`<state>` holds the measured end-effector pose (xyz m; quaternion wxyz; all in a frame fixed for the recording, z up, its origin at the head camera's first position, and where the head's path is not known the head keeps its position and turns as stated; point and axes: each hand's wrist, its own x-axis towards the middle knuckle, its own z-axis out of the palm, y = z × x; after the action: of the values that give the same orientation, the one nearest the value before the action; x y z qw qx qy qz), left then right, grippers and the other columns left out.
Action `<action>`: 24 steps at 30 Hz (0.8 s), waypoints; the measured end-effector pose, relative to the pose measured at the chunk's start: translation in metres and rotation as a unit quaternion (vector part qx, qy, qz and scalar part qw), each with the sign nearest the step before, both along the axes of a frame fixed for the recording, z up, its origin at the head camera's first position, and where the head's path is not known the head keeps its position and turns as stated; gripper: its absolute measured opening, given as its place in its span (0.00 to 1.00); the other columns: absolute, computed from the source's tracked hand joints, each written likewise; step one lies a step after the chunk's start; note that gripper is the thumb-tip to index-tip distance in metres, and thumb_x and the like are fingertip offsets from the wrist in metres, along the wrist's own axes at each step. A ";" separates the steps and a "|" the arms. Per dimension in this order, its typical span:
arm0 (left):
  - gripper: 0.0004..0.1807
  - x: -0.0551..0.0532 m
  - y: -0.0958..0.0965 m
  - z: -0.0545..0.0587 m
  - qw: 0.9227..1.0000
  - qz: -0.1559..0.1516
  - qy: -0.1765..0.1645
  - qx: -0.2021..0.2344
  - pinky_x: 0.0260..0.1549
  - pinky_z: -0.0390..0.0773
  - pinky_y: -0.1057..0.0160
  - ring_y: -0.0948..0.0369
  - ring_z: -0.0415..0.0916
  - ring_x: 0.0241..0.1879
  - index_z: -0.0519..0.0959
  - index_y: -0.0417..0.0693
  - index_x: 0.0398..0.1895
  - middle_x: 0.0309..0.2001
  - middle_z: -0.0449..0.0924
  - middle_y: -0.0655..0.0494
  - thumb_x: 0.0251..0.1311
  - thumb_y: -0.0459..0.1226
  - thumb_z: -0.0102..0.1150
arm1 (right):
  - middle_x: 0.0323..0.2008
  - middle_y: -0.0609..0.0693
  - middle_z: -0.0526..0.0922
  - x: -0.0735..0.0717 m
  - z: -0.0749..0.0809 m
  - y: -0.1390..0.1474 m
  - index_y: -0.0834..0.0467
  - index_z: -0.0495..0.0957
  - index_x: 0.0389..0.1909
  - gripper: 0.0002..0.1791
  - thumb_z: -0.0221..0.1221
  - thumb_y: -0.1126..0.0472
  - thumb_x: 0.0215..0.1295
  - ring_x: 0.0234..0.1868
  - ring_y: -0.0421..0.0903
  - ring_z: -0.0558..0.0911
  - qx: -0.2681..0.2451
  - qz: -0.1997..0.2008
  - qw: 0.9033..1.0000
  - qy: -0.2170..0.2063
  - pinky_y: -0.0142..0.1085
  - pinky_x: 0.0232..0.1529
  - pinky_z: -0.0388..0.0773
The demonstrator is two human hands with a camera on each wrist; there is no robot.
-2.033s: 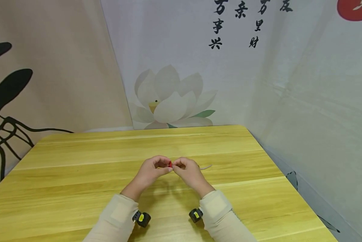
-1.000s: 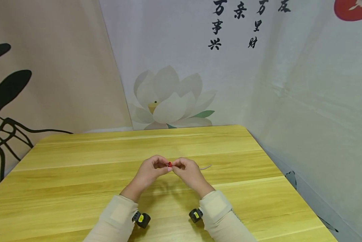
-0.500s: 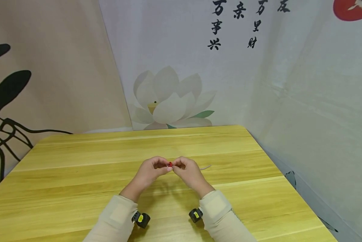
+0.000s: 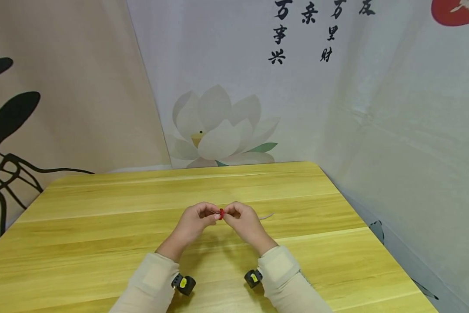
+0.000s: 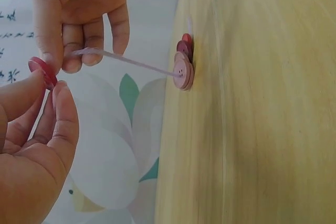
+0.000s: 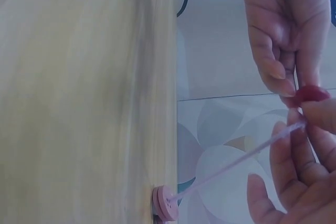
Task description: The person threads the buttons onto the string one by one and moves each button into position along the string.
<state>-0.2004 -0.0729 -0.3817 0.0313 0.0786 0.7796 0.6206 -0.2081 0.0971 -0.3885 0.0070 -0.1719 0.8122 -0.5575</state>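
Observation:
My left hand [image 4: 192, 222] pinches a dark red button [image 5: 42, 71] between thumb and fingertips. Opposite it, my right hand [image 4: 247, 224] pinches a pale pinkish string [image 5: 136, 63] close beside the button, its thumb tip against or very near the button's edge. The string's tip is hidden among the fingers, so whether it passes through the red button I cannot tell. From the right hand the string slants down to several threaded pink and red buttons [image 5: 182, 73] at table level. In the right wrist view, the end pink buttons [image 6: 166, 203] stand on edge.
Both hands are above a wood-grain table [image 4: 101, 243]. A short tail of the string [image 4: 266, 216] shows to the right of the right hand. Printed fabric backdrops [image 4: 234, 56] stand behind the table. Each wrist carries a small black camera [image 4: 186, 285].
The red button has turned slightly between the fingertips and shows more of itself now. Both hands have stayed nearly in place, and the string tail has barely moved.

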 end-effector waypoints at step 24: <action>0.04 -0.001 0.001 0.000 1.000 0.028 0.002 -0.008 0.46 0.78 0.50 0.59 0.75 0.37 0.81 0.38 0.38 0.37 0.81 0.51 0.62 0.31 0.61 | 0.37 0.51 0.82 0.001 0.000 -0.002 0.61 0.80 0.38 0.06 0.58 0.62 0.68 0.39 0.44 0.78 -0.002 -0.004 1.000 -0.002 0.38 0.42 0.77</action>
<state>-0.2017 -0.0719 -0.3820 0.0131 0.0571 0.7866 0.6147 -0.2070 0.0948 -0.3884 0.0060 -0.1678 0.8115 -0.5597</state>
